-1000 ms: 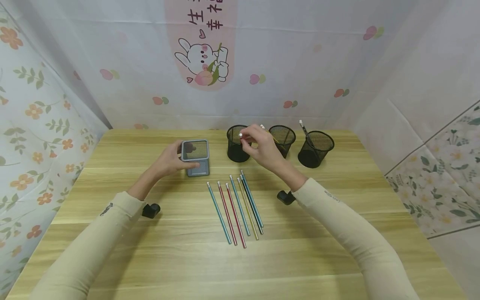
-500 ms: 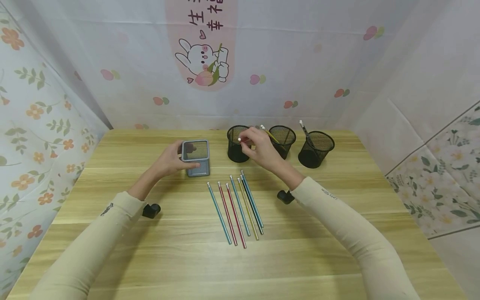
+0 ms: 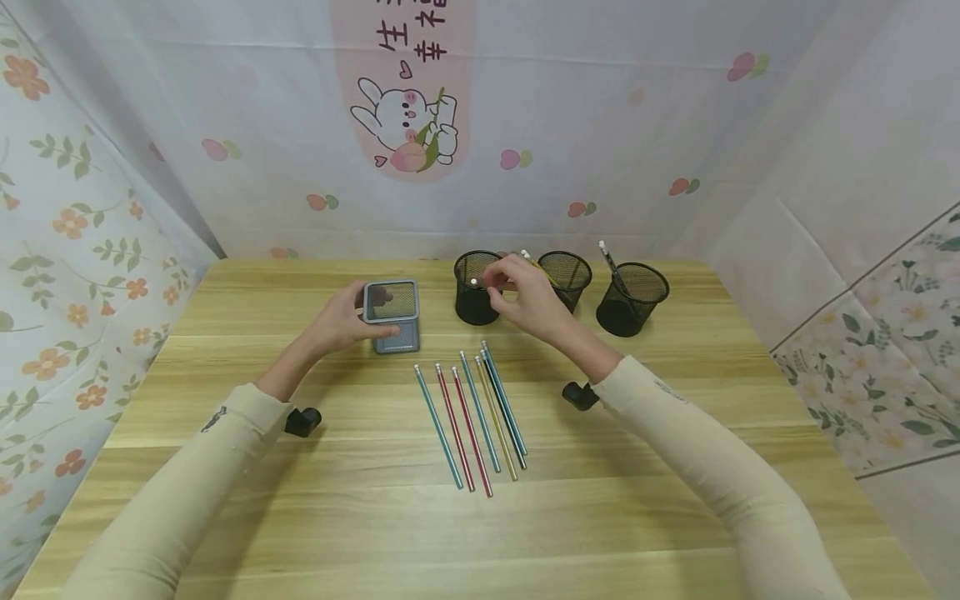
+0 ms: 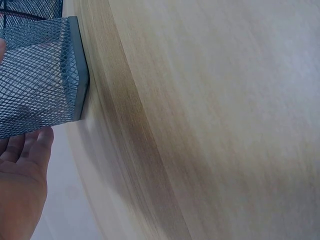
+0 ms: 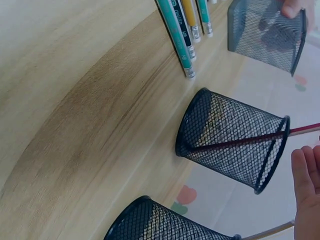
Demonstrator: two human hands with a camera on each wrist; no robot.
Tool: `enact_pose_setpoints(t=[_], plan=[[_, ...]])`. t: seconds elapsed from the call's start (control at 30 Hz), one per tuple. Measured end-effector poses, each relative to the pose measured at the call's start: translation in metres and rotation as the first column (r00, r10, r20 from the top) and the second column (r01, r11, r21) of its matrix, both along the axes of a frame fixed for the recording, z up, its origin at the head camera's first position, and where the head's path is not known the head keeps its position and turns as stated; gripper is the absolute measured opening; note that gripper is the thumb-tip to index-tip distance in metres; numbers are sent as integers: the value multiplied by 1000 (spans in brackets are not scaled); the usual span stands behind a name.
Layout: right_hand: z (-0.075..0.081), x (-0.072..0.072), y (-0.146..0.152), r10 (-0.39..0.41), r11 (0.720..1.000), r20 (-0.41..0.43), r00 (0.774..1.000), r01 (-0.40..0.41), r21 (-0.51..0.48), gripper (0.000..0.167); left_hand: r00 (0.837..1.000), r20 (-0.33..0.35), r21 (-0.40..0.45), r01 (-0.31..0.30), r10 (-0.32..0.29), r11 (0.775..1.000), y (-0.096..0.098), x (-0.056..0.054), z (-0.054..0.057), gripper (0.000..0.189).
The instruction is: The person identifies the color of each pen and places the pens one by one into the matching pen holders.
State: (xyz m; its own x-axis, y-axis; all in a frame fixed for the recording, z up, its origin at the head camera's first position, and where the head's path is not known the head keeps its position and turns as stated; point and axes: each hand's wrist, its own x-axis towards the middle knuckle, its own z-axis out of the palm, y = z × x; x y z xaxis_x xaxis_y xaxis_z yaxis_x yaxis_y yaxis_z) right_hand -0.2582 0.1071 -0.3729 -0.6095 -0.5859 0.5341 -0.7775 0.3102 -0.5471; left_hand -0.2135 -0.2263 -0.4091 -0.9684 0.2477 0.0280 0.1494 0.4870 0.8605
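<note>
My left hand (image 3: 339, 321) grips a grey square mesh pen holder (image 3: 397, 335), thumb across its front and fingers on its far left side. In the left wrist view, the fingers lie under the holder's mesh wall (image 4: 40, 80). My right hand (image 3: 531, 302) hovers at the right rim of a round black mesh pen cup (image 3: 476, 308). A red pencil (image 5: 240, 142) leans inside that cup, its white eraser end (image 3: 473, 283) just off the fingertips. The right fingers look loosely extended in the right wrist view, and nothing shows between them.
Two more black mesh cups stand to the right, the middle cup (image 3: 566, 279) with a yellow pencil (image 3: 542, 268) and the far right cup (image 3: 633, 300) with a dark pencil (image 3: 611, 262). Several pencils, one a red pencil (image 3: 471, 429), lie on the wooden table (image 3: 337, 517).
The red pencil's eraser end has dropped lower and slightly left in the cup. My right fingers have parted from it and moved slightly right. My left hand stays on the grey holder.
</note>
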Motion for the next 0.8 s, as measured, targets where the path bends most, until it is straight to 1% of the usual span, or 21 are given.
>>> enact_pose_setpoints(t=[0.23, 0.37, 0.47, 0.57, 0.67, 0.8], plan=[[4, 10, 9, -9, 1000, 32, 999, 10, -26, 13, 1000, -2, 13, 6, -6, 1000, 0, 1, 0, 78], [3, 17, 14, -19, 1000, 62, 998, 19, 2, 12, 1000, -7, 6, 4, -4, 1000, 1, 1, 0, 78], [2, 23, 16, -26, 999, 91, 996, 22, 45, 10, 1000, -7, 6, 5, -5, 1000, 1, 1, 1, 78], [0, 27, 17, -30, 996, 150, 988, 17, 92, 8, 1000, -9, 7, 6, -6, 1000, 1, 1, 1, 77], [-2, 30, 16, -48, 986, 238, 970, 8, 167, 6, 1000, -11, 4, 6, -5, 1000, 2, 1, 1, 77], [-7, 32, 16, -101, 954, 324, 941, 0, 299, 4, 1000, -10, 5, 4, -4, 1000, 2, 1, 1, 77]])
